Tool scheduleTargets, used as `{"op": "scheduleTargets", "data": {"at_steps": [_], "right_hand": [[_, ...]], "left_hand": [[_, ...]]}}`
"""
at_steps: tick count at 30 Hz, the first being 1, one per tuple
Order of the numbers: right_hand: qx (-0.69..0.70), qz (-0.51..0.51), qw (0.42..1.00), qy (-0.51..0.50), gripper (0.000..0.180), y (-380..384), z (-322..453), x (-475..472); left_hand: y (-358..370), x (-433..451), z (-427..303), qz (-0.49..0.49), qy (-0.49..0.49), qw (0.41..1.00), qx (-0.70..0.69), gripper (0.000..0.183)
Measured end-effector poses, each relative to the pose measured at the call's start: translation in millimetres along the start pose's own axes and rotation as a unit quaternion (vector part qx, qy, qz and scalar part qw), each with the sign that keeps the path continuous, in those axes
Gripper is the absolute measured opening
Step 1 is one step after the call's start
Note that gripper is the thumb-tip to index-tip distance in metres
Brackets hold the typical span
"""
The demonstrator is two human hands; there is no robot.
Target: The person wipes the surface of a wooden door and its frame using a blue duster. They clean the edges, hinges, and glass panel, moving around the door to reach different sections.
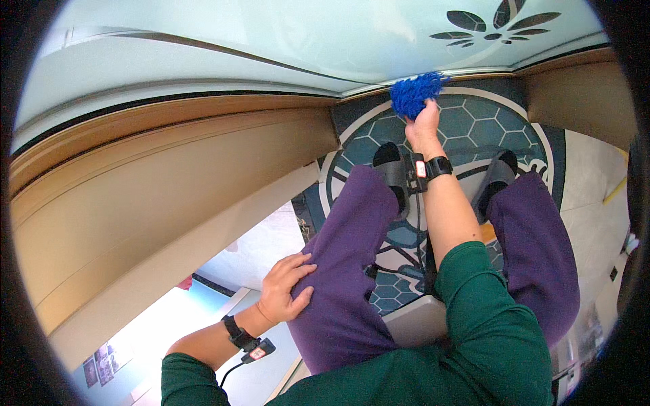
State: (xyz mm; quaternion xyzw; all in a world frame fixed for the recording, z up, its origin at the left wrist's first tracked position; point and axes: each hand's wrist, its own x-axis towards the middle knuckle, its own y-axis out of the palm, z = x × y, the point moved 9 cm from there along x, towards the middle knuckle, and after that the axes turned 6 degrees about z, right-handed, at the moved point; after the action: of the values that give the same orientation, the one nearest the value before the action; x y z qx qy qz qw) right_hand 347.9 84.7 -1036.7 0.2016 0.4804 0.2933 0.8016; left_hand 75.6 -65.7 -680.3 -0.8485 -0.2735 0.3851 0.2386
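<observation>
My right hand (424,127) grips a blue chenille cleaning mitt or cloth (415,95) with shaggy strands. The cloth touches the bottom of a frosted glass door panel (325,40), close to its lower frame. My left hand (288,289) rests on the purple trousers (337,284) over my left thigh, its fingers spread and nothing in it. Black straps with small devices circle both wrists, and a cable hangs from each.
A patterned mat with hexagons (472,119) lies beneath my slippered feet. At the left runs a wide tan door frame (177,167); another frame side (579,91) stands at the right. Under me is a light-coloured seat (416,319). Pale floor tiles (584,177) show at the right.
</observation>
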Motion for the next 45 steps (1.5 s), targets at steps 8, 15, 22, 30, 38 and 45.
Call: {"op": "scheduleTargets", "data": {"at_steps": [8,15,22,30,38,45], "right_hand": [[-0.147,0.12,0.955,0.226,0.026,14,-213,12],[-0.634,0.41,0.619,-0.214,0.024,115,-211,-77],[-0.394,0.568,0.676,-0.257,0.03,174,-144,-177],[-0.482,0.577,0.636,-0.176,0.029,184,-125,-211],[-0.412,0.539,0.672,-0.297,0.028,193,-106,-198],[-0.412,0.536,0.716,-0.175,0.034,207,-112,-196]], "left_hand": [[-1,-4,7,0.011,-0.011,1.0,-0.021,0.04],[-2,-8,13,0.013,0.0,1.0,-0.028,0.039],[-2,-3,3,0.016,0.002,1.0,-0.005,0.038],[-5,7,-10,-0.001,-0.016,1.0,0.016,0.037],[-5,14,-15,0.011,-0.029,0.999,0.042,0.037],[-3,19,-19,0.014,-0.025,0.999,0.042,0.036]]}}
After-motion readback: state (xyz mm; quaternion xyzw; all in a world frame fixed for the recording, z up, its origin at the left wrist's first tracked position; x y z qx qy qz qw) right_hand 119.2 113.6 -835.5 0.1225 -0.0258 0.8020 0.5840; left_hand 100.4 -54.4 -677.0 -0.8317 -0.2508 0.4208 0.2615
